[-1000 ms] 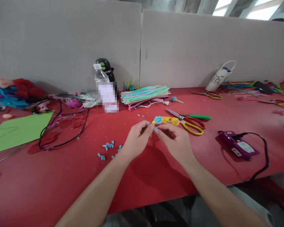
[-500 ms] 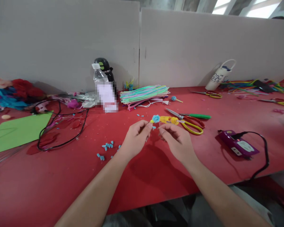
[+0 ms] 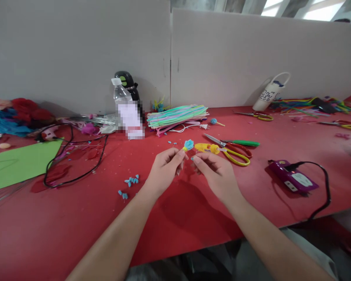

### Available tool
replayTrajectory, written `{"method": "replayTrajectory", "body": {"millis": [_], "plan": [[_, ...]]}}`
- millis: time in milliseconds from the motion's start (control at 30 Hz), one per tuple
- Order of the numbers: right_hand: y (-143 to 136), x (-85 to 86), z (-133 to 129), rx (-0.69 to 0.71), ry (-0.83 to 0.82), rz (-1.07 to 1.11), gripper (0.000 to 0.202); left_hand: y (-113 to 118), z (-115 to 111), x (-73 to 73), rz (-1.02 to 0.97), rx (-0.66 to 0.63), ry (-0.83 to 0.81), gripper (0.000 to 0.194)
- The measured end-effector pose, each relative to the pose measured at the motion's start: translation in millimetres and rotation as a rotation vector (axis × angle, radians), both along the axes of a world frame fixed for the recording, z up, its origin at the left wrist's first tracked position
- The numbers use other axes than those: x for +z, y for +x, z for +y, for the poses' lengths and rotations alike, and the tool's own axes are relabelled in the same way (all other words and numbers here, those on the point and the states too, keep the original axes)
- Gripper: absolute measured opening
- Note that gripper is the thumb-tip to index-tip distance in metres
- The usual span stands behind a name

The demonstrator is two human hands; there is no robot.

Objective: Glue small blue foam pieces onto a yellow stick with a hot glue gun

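My left hand is closed in a pinch on the yellow base of a small blue fuzzy flower, whose head points up and away. Just to the right, my right hand pinches a small blue fuzzy piece; only its tip shows. A small gap separates the two hands. Behind the right fingers lies a yellow glue gun, with scissors and a green-handled tool beside it. Short blue fuzzy pieces are scattered on the red table left of my left forearm.
A bundle of pastel pipe cleaners lies near the partition, beside a plastic bottle. A second blue flower rests right of the bundle. A purple power box with a black cable sits at right; green paper is at left.
A blue piece now shows at my right fingertips. My left hand and the flower have shifted slightly left, and the flower is tilted differently. The whole view has moved slightly.
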State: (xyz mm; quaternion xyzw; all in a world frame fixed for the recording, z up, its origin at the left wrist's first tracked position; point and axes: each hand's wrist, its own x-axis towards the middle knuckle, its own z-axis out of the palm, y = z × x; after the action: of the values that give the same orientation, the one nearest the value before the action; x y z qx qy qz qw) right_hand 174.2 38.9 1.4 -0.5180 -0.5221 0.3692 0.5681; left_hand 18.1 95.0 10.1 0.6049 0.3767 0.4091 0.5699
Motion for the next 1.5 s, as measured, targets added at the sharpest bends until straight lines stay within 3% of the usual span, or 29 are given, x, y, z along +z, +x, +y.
{"method": "replayTrajectory", "body": {"millis": [233, 467, 633, 800, 1000, 1267, 1500], "plan": [[-1, -6.2, 3, 0.061, -0.023, 0.157, 0.018, 1, 0, -1.7, 0.009, -0.016, -0.013, 0.034], [-4, -7.1, 2, 0.032, -0.032, 0.209, 0.021, 2, -1, -0.3, 0.043, -0.015, 0.017, 0.036], [-7, -9.8, 2, -0.047, 0.027, 0.024, 0.015, 2, -3, -0.7, 0.042, -0.031, -0.022, 0.037], [-9, -12.5, -2, -0.155, 0.258, -0.258, 0.002, 3, -4, -1.9, -0.021, -0.076, -0.151, 0.042], [-8, -13.5, 0, -0.190, 0.504, -0.530, 0.012, 3, -4, -0.6, -0.046, -0.098, -0.226, 0.040], [-7, -19.7, -1, -0.194, 0.581, -0.620, 0.019, 1, -5, 1.9, -0.078, -0.128, -0.337, 0.037], [-7, -20.1, -3, -0.193, 0.528, -0.597, 0.014, 0, -5, 1.2, -0.092, -0.162, -0.358, 0.037]]}}
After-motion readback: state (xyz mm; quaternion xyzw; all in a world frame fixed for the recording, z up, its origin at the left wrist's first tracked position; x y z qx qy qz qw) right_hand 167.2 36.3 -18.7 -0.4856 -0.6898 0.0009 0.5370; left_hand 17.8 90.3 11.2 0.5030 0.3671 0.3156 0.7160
